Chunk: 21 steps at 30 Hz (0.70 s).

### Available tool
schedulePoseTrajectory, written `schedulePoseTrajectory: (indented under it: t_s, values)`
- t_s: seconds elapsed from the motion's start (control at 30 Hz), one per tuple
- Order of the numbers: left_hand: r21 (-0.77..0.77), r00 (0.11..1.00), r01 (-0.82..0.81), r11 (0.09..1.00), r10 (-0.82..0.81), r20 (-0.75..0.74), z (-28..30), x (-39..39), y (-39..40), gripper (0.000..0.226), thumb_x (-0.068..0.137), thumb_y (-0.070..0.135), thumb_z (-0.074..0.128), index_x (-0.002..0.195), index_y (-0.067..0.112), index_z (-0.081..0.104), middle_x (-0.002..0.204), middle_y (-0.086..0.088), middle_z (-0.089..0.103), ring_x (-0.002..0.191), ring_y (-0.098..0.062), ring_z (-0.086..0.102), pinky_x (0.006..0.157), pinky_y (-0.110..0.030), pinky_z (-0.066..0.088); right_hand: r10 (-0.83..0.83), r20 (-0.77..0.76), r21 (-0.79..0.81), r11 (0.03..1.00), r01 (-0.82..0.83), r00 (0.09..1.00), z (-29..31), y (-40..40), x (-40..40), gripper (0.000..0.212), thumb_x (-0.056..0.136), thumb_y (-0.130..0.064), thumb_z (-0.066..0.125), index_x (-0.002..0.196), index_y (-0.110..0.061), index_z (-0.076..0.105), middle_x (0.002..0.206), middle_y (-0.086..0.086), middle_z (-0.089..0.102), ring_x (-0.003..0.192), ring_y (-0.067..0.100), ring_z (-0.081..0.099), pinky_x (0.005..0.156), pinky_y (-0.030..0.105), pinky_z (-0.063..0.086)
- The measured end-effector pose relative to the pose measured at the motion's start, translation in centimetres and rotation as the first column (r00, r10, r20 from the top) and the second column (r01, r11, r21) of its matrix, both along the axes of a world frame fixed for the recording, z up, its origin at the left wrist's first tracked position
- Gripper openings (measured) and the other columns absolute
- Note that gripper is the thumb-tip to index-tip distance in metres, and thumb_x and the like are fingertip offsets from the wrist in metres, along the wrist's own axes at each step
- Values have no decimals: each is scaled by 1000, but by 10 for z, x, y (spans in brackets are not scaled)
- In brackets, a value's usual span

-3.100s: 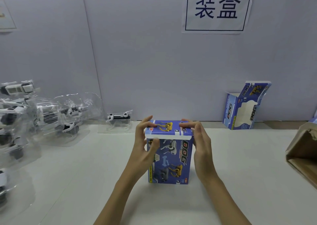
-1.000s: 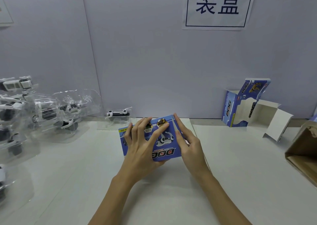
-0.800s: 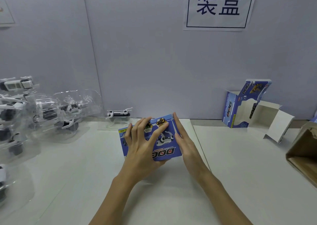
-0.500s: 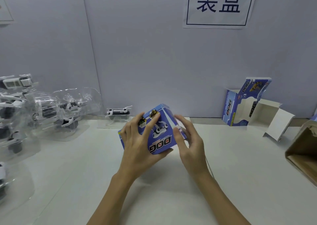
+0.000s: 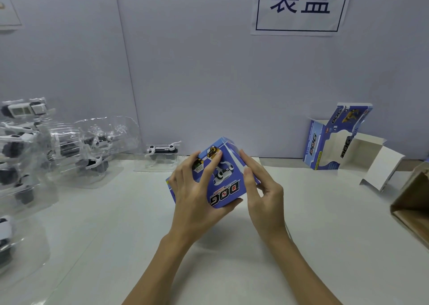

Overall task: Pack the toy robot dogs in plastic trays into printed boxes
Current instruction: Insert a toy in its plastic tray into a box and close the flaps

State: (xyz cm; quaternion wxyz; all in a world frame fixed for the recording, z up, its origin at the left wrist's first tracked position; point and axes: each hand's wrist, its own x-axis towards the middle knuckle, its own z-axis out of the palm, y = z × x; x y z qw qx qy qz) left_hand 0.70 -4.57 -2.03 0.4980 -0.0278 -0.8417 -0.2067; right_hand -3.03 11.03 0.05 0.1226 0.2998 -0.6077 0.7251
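A closed blue printed DOG box [image 5: 226, 184] is tilted above the middle of the white table [image 5: 232, 270], its lettering upside down to me. My left hand [image 5: 197, 197] grips it, fingers spread over the printed face and thumb under the near edge. My right hand [image 5: 262, 193] holds the box's right side with curled fingers. Toy robot dogs in clear plastic trays [image 5: 88, 151] are piled at the left, and one more trayed dog [image 5: 161, 153] stands by the wall.
An open, empty printed box [image 5: 336, 139] with white flaps spread leans against the back wall at the right. A brown cardboard carton [image 5: 413, 200] pokes in at the right edge. A paper sign [image 5: 299, 5] hangs on the wall.
The box stood upright with both hands at its lid; it was then laid flat, and over the last second both hands lifted and tilted it off the table.
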Motion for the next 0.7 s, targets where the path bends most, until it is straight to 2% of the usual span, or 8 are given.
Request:
schedulePoseTrajectory:
  t_s: [0.17,0.23,0.3,0.43,0.6,0.7]
  values:
    - [7,1000,16,1000,-16,9,1,2,0,96,75,75,73,155,37,36,160,-9,34,145,-31,35,117,-42,27,-34,-59,-1,999,34,998,-2,-4,1,49,98,-35,59,146,-26,57,143,-11,61,142,18,50,79,25,63]
    - [17,1000,23,1000,-24,15,2,2,-1,96,74,73,74,155,35,37,160,-8,33,145,-29,34,118,-34,23,-30,-78,26,999,32,996,-4,-5,2,53,98,-45,59,149,-30,54,146,-13,58,143,18,48,81,27,63]
    - [37,999,28,999,-29,17,1,3,-3,98,73,68,78,155,35,36,161,-7,32,147,-26,32,118,-30,20,-31,-112,93,995,42,993,-6,-7,1,59,97,-45,61,153,-32,47,150,-10,53,145,21,45,83,32,64]
    - [60,999,30,998,-30,16,1,4,-4,100,71,63,81,155,35,35,161,-6,30,147,-25,31,116,-42,28,-8,-157,156,987,33,988,-8,-6,-1,64,98,-33,65,156,-38,39,154,-7,46,149,24,39,84,34,64]
    - [39,1000,11,999,-11,5,2,4,-1,98,72,69,79,154,30,41,160,-8,34,146,-29,35,114,-51,33,67,-80,72,996,-61,995,-5,-3,0,58,98,-49,52,153,-30,47,154,-10,50,150,22,37,85,35,64]
    - [39,1000,14,999,-14,13,3,4,1,97,72,68,79,153,32,39,159,-11,35,145,-32,36,113,-55,34,39,-99,78,996,-31,994,-3,-3,0,57,99,-48,51,153,-30,47,153,-12,49,150,18,37,85,35,64]
